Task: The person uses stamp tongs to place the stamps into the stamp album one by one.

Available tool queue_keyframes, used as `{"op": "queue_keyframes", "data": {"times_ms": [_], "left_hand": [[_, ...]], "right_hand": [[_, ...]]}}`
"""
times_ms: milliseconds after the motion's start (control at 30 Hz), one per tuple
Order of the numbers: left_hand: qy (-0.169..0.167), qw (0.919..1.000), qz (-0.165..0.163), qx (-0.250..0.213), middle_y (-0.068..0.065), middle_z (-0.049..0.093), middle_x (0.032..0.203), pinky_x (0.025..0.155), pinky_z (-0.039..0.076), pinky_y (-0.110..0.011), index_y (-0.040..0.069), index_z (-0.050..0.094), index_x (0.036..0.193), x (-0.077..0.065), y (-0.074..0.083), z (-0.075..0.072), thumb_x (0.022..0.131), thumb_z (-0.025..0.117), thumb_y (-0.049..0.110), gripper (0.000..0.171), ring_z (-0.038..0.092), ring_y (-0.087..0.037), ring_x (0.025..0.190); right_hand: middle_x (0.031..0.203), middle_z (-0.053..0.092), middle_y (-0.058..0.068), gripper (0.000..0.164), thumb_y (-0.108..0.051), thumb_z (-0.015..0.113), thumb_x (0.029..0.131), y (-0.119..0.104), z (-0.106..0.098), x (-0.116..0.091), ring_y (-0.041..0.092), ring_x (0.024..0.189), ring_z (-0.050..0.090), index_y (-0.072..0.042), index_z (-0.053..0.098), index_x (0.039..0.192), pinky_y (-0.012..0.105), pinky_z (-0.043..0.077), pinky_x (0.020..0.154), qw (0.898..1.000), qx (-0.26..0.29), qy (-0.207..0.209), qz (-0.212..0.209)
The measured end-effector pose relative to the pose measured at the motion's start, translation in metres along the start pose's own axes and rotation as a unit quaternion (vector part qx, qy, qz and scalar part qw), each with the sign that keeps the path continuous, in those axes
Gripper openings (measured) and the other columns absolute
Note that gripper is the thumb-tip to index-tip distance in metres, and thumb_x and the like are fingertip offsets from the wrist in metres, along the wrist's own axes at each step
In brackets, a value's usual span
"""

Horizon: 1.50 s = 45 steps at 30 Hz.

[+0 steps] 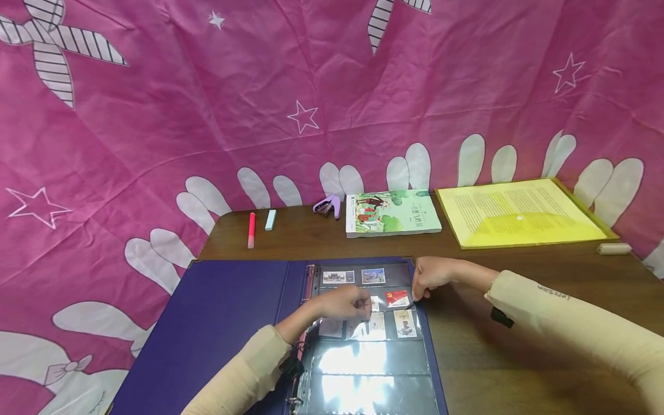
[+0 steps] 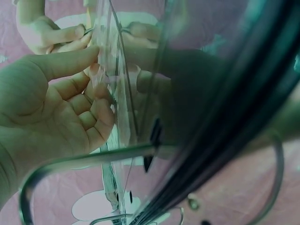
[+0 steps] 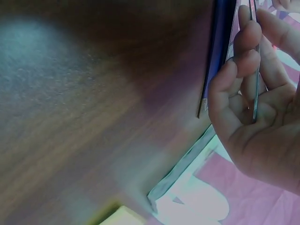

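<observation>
A stamp album [image 1: 228, 311] lies spread on the table, its dark pocket page [image 1: 373, 357] in a ring binding. Over the middle rows is my left hand [image 1: 344, 302], thumb and fingertips pinching the clear pocket film [image 2: 110, 61]. My right hand [image 1: 429, 276], at the page's right edge, grips slim metal tweezers [image 3: 256, 89], their tips pointing toward the second row. Beside them a red-and-white stamp [image 1: 397, 298] sits in its pocket. Two stamps fill the top row, including a blue one [image 1: 373, 276]; several more, such as a pale stamp [image 1: 405, 324], are lower, partly behind my left hand.
Along the back of the wooden table [image 1: 519, 323] are a red marker [image 1: 251, 230], a light-blue stick [image 1: 270, 220], a purple stapler [image 1: 328, 206], a green book [image 1: 394, 213] and a yellow folder [image 1: 524, 213]. A whitish roll [image 1: 614, 248] lies far right. Pink cloth [image 1: 332, 86] hangs behind.
</observation>
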<state>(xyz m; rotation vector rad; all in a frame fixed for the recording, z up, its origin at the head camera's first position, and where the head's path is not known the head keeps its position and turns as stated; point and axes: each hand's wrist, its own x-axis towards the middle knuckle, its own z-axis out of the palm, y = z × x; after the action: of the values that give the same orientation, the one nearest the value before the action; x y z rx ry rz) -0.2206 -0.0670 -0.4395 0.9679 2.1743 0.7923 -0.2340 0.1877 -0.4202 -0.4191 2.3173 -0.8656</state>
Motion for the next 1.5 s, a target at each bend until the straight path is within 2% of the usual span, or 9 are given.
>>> {"op": "queue_keyframes", "data": {"times_ms": [200, 367, 567, 700, 833, 1000, 1267, 1500], "left_hand": [[-0.003, 1.0000, 0.001, 0.000, -0.012, 0.063, 0.069, 0.054, 0.047, -0.021, 0.003, 0.060, 0.084, 0.001, -0.001, 0.000, 0.089, 0.057, 0.007, 0.007, 0.054, -0.011, 0.049], [-0.003, 0.9998, 0.009, 0.017, -0.010, 0.064, 0.072, 0.057, 0.047, -0.018, 0.003, 0.060, 0.085, 0.001, -0.001, 0.000, 0.089, 0.058, 0.007, 0.007, 0.054, -0.009, 0.052], [0.001, 0.9995, 0.018, 0.027, -0.010, 0.064, 0.074, 0.058, 0.045, -0.017, 0.003, 0.061, 0.085, 0.001, -0.001, -0.001, 0.088, 0.058, 0.007, 0.006, 0.052, -0.008, 0.057], [-0.004, 0.9999, 0.009, 0.010, -0.011, 0.063, 0.072, 0.056, 0.045, -0.018, 0.004, 0.061, 0.085, 0.000, -0.001, -0.001, 0.089, 0.057, 0.007, 0.007, 0.052, -0.009, 0.054], [-0.003, 0.9999, 0.007, 0.014, -0.009, 0.064, 0.073, 0.057, 0.045, -0.018, 0.005, 0.061, 0.084, 0.000, -0.002, -0.001, 0.089, 0.057, 0.007, 0.007, 0.052, -0.009, 0.056], [-0.004, 0.9997, 0.014, 0.022, -0.008, 0.064, 0.073, 0.056, 0.044, -0.017, 0.004, 0.061, 0.085, 0.001, -0.002, -0.002, 0.089, 0.057, 0.006, 0.007, 0.052, -0.008, 0.056], [-0.005, 0.9999, 0.007, 0.006, -0.011, 0.065, 0.075, 0.059, 0.046, -0.018, 0.004, 0.061, 0.084, 0.002, -0.001, -0.002, 0.089, 0.057, 0.007, 0.007, 0.055, -0.010, 0.057], [-0.006, 0.9999, -0.003, -0.011, -0.007, 0.064, 0.075, 0.060, 0.047, -0.019, 0.003, 0.061, 0.085, 0.000, -0.002, -0.002, 0.089, 0.058, 0.009, 0.008, 0.055, -0.010, 0.059]], "right_hand": [[0.051, 0.061, -0.003, 0.010, -0.002, 0.069, 0.065, -0.002, 0.000, 0.004, 0.005, 0.048, 0.048, 0.002, 0.074, 0.072, 0.016, 0.027, 0.047, 1.000, -0.003, -0.003, -0.003], [0.051, 0.061, -0.004, 0.011, -0.002, 0.069, 0.064, 0.000, 0.002, 0.004, 0.005, 0.048, 0.048, 0.002, 0.074, 0.073, 0.016, 0.029, 0.047, 1.000, 0.015, 0.006, -0.004], [0.053, 0.061, -0.006, 0.013, -0.004, 0.069, 0.066, 0.005, 0.009, 0.001, 0.005, 0.049, 0.047, 0.004, 0.074, 0.075, 0.017, 0.032, 0.048, 0.998, 0.055, 0.036, 0.002], [0.050, 0.058, -0.006, 0.012, -0.006, 0.069, 0.067, 0.007, 0.014, -0.005, 0.005, 0.048, 0.043, 0.003, 0.074, 0.073, 0.018, 0.031, 0.048, 0.996, 0.063, 0.059, 0.017], [0.050, 0.060, -0.004, 0.010, -0.006, 0.069, 0.067, 0.008, 0.014, -0.012, 0.005, 0.046, 0.041, 0.001, 0.074, 0.071, 0.018, 0.030, 0.047, 0.995, 0.057, 0.071, 0.030], [0.049, 0.058, -0.004, 0.010, -0.007, 0.069, 0.067, 0.011, 0.012, -0.016, 0.004, 0.043, 0.037, 0.000, 0.074, 0.071, 0.018, 0.026, 0.046, 0.995, 0.057, 0.068, 0.039], [0.048, 0.057, -0.006, 0.011, -0.008, 0.068, 0.066, 0.013, 0.013, -0.014, 0.005, 0.045, 0.039, 0.000, 0.074, 0.071, 0.018, 0.027, 0.046, 0.996, 0.058, 0.062, 0.026], [0.049, 0.055, -0.007, 0.013, -0.010, 0.068, 0.069, 0.016, 0.014, -0.016, 0.004, 0.047, 0.039, 0.000, 0.074, 0.073, 0.018, 0.027, 0.047, 0.997, 0.061, 0.050, 0.010]]}}
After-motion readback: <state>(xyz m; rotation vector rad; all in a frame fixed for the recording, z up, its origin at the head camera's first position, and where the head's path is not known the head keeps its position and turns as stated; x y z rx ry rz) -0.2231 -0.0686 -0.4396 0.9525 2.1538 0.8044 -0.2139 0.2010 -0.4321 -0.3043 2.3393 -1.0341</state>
